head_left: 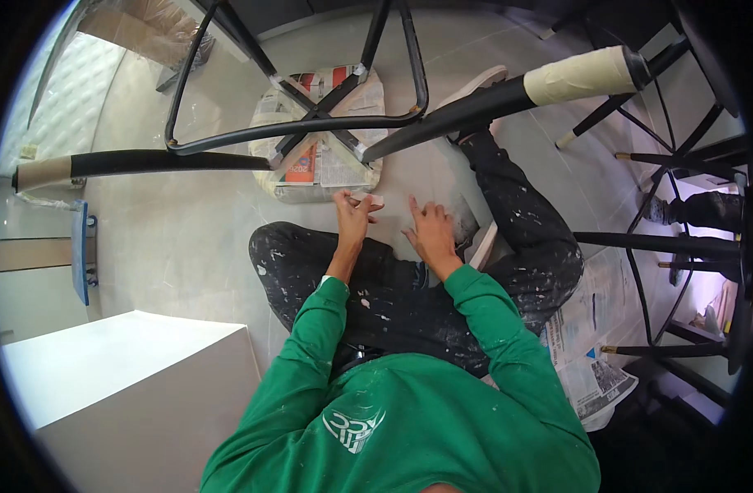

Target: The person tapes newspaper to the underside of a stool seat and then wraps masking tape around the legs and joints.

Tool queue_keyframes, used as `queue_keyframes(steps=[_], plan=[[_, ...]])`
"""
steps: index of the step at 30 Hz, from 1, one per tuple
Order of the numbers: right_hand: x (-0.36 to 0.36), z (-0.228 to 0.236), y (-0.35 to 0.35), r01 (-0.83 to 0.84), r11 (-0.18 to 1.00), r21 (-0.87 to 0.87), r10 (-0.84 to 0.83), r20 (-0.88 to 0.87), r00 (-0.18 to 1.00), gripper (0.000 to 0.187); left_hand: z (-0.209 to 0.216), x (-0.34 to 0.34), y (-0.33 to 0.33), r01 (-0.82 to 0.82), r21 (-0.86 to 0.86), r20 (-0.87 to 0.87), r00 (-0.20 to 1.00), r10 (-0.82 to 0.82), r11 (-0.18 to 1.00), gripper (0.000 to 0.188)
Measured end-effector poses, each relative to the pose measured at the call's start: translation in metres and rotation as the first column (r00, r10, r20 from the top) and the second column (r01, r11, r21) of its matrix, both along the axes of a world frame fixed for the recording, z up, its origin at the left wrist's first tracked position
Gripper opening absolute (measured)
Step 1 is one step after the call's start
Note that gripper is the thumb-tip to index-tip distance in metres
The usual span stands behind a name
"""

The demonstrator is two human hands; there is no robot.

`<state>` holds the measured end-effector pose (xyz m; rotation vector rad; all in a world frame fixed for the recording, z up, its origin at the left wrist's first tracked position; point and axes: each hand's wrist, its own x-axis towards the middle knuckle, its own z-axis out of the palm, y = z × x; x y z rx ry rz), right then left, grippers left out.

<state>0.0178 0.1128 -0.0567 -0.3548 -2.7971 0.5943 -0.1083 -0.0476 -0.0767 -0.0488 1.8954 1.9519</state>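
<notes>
My left hand (354, 217) is closed, pinching a small pale flat piece (376, 200) between thumb and fingers; its kind is too small to make out. Beside it, my right hand (432, 233) is empty, with the fingers spread and the index finger stretched forward. Just beyond both hands stands an upturned black stool (290, 128), its legs pointing up and outward. Its seat (335, 187) is wrapped in newspaper and masking tape. Beige tape (577, 76) covers the end of the right leg, and the left leg's tip (43, 174) is taped too. Neither hand touches the stool.
More dark stool legs (664, 246) crowd the right side, some with taped tips. Newspaper sheets (594, 361) lie on the floor at my right. A white box-like unit (138, 361) stands at lower left, near a blue board (80, 253). Another person's dark-clad leg (705, 212) shows at far right.
</notes>
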Motion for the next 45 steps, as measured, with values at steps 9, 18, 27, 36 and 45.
queue_keyframes(steps=[9, 18, 27, 36, 45], plan=[[-0.077, 0.000, 0.038, 0.154, 0.341, -0.928, 0.057, 0.184, 0.981, 0.037, 0.005, -0.008, 0.007, 0.342, 0.028, -0.020, 0.940, -0.342, 0.939, 0.049], [-0.099, -0.030, 0.048, 0.022, 0.450, -0.893, 0.172, 0.110, 0.979, 0.028, 0.005, -0.006, 0.029, 0.320, -0.033, -0.041, 0.946, -0.321, 0.947, 0.060], [-0.140, -0.058, 0.048, -0.196, 0.721, -0.664, 0.069, -0.213, 0.975, 0.027, -0.003, 0.001, 0.052, -0.084, 0.201, 0.562, 0.826, -0.044, 0.976, 0.072], [-0.171, -0.082, 0.063, -0.033, 0.743, -0.669, 0.113, 0.077, 0.991, 0.036, -0.034, -0.013, 0.063, -0.273, -0.054, 0.298, 0.914, 0.276, 0.961, 0.049], [-0.173, -0.048, 0.034, 0.138, 0.798, -0.586, -0.007, 0.220, 0.975, 0.036, -0.039, -0.039, 0.073, -0.424, 0.005, 0.538, 0.765, 0.355, 0.906, 0.021]])
